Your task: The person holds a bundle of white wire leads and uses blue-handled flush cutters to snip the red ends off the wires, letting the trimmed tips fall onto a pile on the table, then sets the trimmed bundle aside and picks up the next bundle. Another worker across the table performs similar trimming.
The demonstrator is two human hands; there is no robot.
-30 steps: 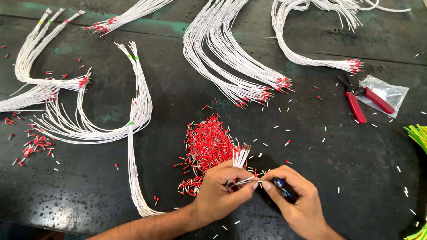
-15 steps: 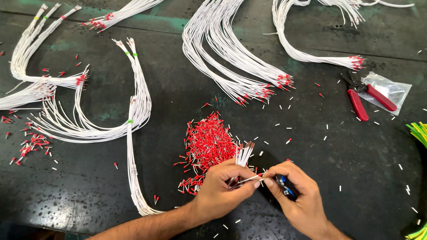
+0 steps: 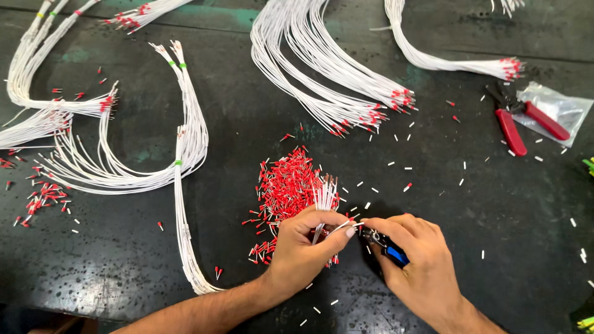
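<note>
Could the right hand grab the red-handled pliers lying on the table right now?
Probably not right away. The right hand is full with a small blue-handled tool, and the red-handled pliers lie further up the dark table. Nothing blocks the way there, only scattered white wire bits.

the left hand (image 3: 303, 247) comes in from the lower left on a bare forearm, palm turned down, fingers curled into a loose fist, thumb and forefinger pinched together at its right edge; the right hand (image 3: 417, 260) sits just beside it, knuckles up, fingers folded inward, its forefinger tip meeting the left thumb; both wrists are low and angled toward each other
</note>
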